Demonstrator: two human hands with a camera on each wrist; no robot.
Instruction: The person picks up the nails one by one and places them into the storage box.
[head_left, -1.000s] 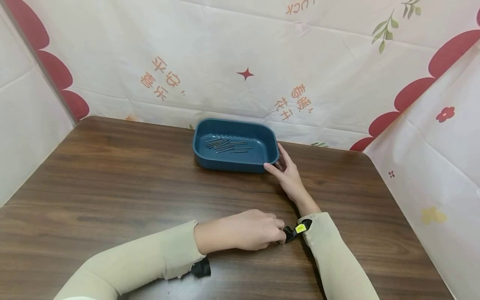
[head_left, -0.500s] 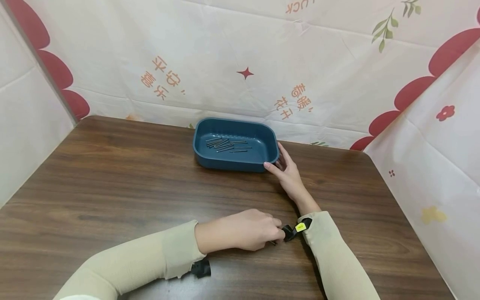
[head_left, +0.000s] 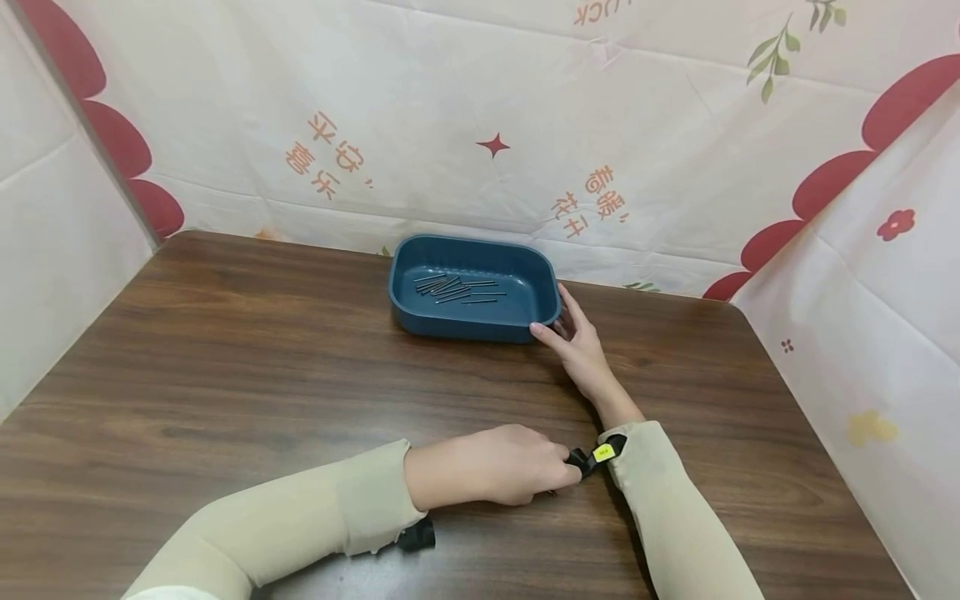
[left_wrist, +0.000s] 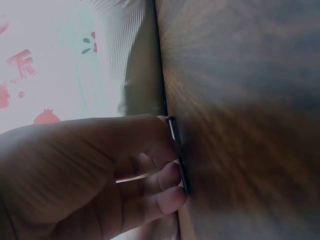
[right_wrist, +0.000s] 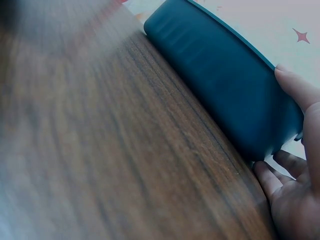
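Note:
My left hand (head_left: 495, 465) is low over the wooden table, fingers bent down, beside the right wrist. In the left wrist view its thumb and fingertips are at a dark nail (left_wrist: 175, 132), pinching it close against the tabletop; the nail's flat head shows above the thumb. Only a bit of the nail shows under the hand in the head view. My right hand (head_left: 583, 354) grips the near right corner of a blue plastic box (head_left: 465, 329), thumb on the rim and fingers bent around the end wall. Several thin dark nails (head_left: 450, 289) lie loosely in the box.
The brown wooden table (head_left: 262, 358) runs back to a printed white cloth (head_left: 420, 108), with the box close to it. More cloth hangs at the right side. Black straps are at both wrists, the right strap (head_left: 596, 454) bearing a yellow tag.
My left hand has shifted slightly to the right, staying low at the table. The right hand keeps its grip on the box, which has not moved.

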